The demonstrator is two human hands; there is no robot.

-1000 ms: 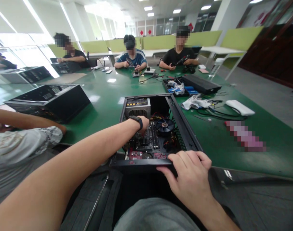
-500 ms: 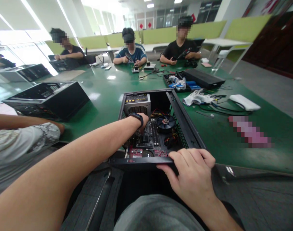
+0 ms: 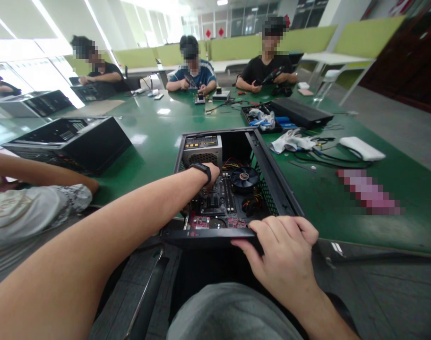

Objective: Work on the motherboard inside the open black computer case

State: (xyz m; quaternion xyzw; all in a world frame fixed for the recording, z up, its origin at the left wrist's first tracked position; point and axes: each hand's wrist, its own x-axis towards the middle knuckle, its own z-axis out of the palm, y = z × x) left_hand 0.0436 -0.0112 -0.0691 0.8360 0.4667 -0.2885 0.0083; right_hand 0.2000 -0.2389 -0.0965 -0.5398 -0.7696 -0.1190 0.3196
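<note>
An open black computer case (image 3: 286, 200) lies at the table's near edge, its front part jutting out toward me. My right hand (image 3: 284, 245) grips the near edge of the case, thumb below and fingers over the top. My left hand (image 3: 212, 175) reaches down inside, over the motherboard (image 3: 220, 200) and just in front of the power supply (image 3: 202, 150). Its fingers point down and are mostly hidden, so what they touch does not show. Right of that hand sits a black fan (image 3: 244, 178), with coloured wires (image 3: 253, 200) near it.
Another black case (image 3: 95, 146) stands on the green table (image 3: 151, 137) at left, beside a neighbour's arm (image 3: 41, 172). White gloves (image 3: 293, 141), black cables and a white box (image 3: 362, 148) lie at right, before a toolbox (image 3: 300, 113). Several people sit across the table.
The view has shifted slightly. My left hand stays inside the case and my right hand keeps its grip on the near edge; little else differs.
</note>
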